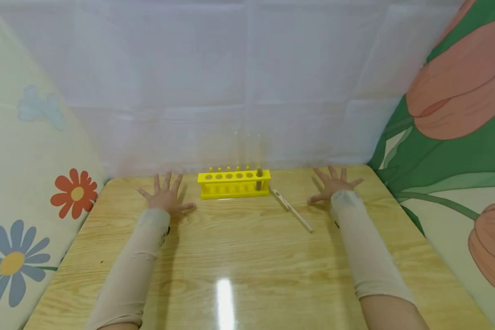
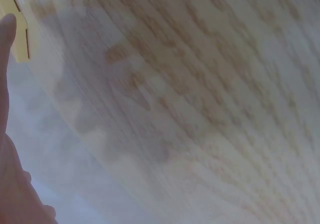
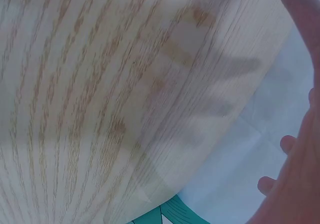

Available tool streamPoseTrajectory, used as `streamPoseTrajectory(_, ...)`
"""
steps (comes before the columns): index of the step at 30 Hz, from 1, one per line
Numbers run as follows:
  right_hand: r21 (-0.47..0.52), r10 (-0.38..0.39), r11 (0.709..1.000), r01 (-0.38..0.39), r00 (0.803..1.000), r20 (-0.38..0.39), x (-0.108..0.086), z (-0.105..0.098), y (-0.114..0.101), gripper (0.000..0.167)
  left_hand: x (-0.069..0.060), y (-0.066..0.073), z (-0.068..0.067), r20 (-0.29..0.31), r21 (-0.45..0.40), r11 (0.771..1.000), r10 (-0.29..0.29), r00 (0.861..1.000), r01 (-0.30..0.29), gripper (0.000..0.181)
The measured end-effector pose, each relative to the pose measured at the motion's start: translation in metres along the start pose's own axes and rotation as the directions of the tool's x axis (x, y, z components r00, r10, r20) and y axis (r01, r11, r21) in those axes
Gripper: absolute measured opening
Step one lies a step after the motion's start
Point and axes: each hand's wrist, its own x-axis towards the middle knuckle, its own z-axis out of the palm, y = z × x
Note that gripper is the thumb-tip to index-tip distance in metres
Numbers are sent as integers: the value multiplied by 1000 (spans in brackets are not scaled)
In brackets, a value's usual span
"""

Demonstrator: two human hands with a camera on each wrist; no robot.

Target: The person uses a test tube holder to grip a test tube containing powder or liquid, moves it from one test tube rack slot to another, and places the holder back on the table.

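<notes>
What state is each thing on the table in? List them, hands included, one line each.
Left hand: fingers spread, holding nothing.
Right hand: fingers spread, holding nothing.
Yellow rack: standing upright on the table.
Dark item: upright in the rack's rightmost hole.
Faint clear shapes: upright above the rack, too faint to identify.
Wooden clamp: lying slantwise; too small to tell if open.

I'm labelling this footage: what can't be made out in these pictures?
Head view: what the dark item at the right end of the yellow rack is; too small.
Head view: what the clear uprights above the rack are; too faint against white cloth.
Left wrist view: most of the rack; cut off by the left edge, partly behind the left hand.
Right wrist view: part of the right hand; cut off by the right edge.
</notes>
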Motion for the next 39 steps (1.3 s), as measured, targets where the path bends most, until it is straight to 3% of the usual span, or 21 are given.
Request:
streamPoseTrajectory(9,-17,-8,1000,8,1000,-11,-3,-3,-2,123,-1,5,-6,11,-16,1000,13,1000,-13,112)
streamPoseTrajectory(25,-30,-73,997,71,996,-47,10,7,-15,115,4,10,4,11,-78,997,26,1000,-25,110)
streamPoseTrajectory(35,63,-164,984,167,985,-45,6,21,-40,98,18,16,24,-86,-213,971,94,992,-110,97)
streamPoseTrajectory(39,91,-174,980,178,984,-45,6,27,-46,95,19,25,28,-99,-271,957,81,992,-106,86)
